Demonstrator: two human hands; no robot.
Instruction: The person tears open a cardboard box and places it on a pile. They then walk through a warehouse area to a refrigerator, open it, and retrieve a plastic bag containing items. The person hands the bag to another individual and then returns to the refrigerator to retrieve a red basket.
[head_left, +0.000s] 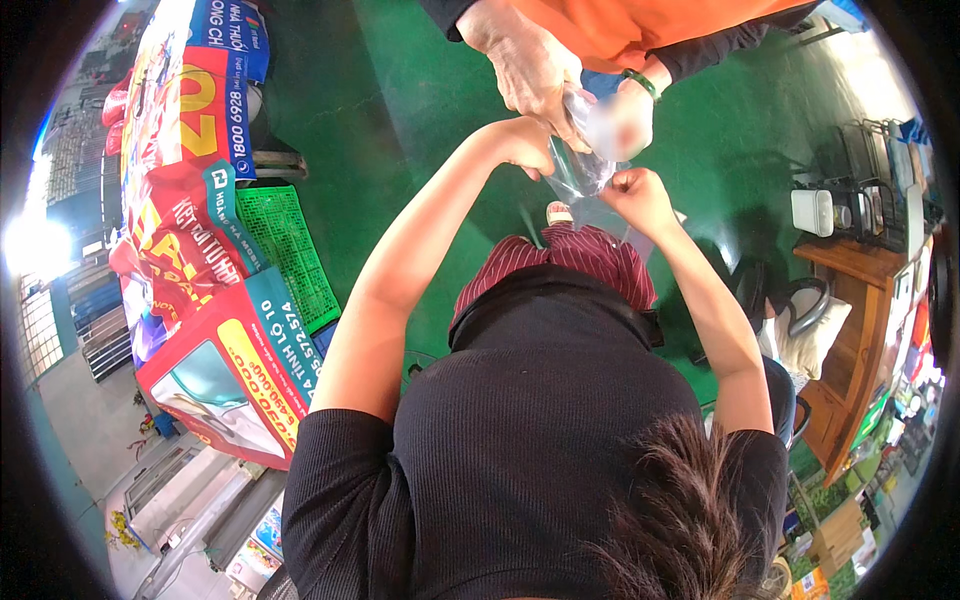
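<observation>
A clear plastic bag (573, 176) hangs between my hands, its edges stretched apart. On its left edge, my left hand (527, 147) is closed with the fingertips bent down. My right hand (632, 198) pinches the bag's right side, fingers curled together. Just beyond, a co-worker's left-side hand (535, 75) and right-side hand (625, 125) meet over the bag. Between them is a crumpled pale, clear-looking plastic piece (580, 103), partly hidden and blurred, so its kind is unclear.
The co-worker wears an orange top (620, 25) with dark sleeves. Red printed banners (200, 240) cover a stack on the left, beside a green plastic crate (290, 255). At right stands a wooden cabinet (845, 380) near a black chair (745, 300). The floor (340, 110) is green.
</observation>
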